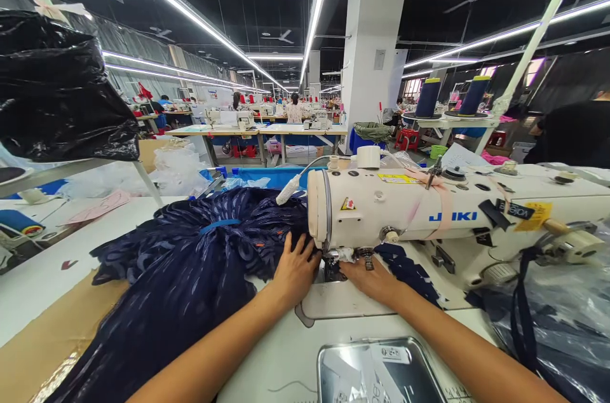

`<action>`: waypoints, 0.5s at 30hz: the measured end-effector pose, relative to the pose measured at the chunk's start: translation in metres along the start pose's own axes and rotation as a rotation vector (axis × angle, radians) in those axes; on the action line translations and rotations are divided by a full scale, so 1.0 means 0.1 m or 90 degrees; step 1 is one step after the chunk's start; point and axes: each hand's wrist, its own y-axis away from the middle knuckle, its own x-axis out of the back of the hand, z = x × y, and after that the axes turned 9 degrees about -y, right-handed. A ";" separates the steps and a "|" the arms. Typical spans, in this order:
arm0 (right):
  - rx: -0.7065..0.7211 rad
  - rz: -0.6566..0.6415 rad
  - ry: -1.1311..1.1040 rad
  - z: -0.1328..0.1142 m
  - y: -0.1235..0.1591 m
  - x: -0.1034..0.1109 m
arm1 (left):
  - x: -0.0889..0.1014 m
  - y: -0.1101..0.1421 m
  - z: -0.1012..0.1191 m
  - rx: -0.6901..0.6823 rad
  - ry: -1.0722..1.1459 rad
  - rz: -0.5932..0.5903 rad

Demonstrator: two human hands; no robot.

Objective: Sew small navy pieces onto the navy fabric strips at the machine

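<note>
A white sewing machine (381, 206) stands in front of me, with its presser foot (332, 266) low over the bed. Just left of the foot, my left hand (296, 269) lies on gathered navy fabric (190, 282) with its fingers spread. A blue band (220, 225) cinches this patterned fabric into a bundle. On the foot's other side, my right hand (374, 281) has its fingertips drawn together at the dark cloth; the machine head partly hides them. Navy scraps or strips (412, 273) lie behind the right hand.
A shiny metal tray (381, 344) is near the front edge. Brown cardboard (61, 333) lies at left, beneath a hanging black plastic bag (61, 91). Clear plastic (567, 327) covers dark material at right. Navy thread cones (427, 99) stand behind the machine. Other people work farther off.
</note>
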 end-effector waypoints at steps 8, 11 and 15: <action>0.002 -0.054 0.120 -0.04 0.03 -0.03 | -0.01 -0.06 -0.02 0.004 0.008 -0.011; -0.026 -0.076 0.152 -0.02 0.07 -0.09 | -0.02 -0.07 -0.02 0.006 0.005 0.006; -0.077 -0.131 0.230 0.01 0.12 -0.19 | -0.03 -0.08 -0.02 -0.001 0.012 0.022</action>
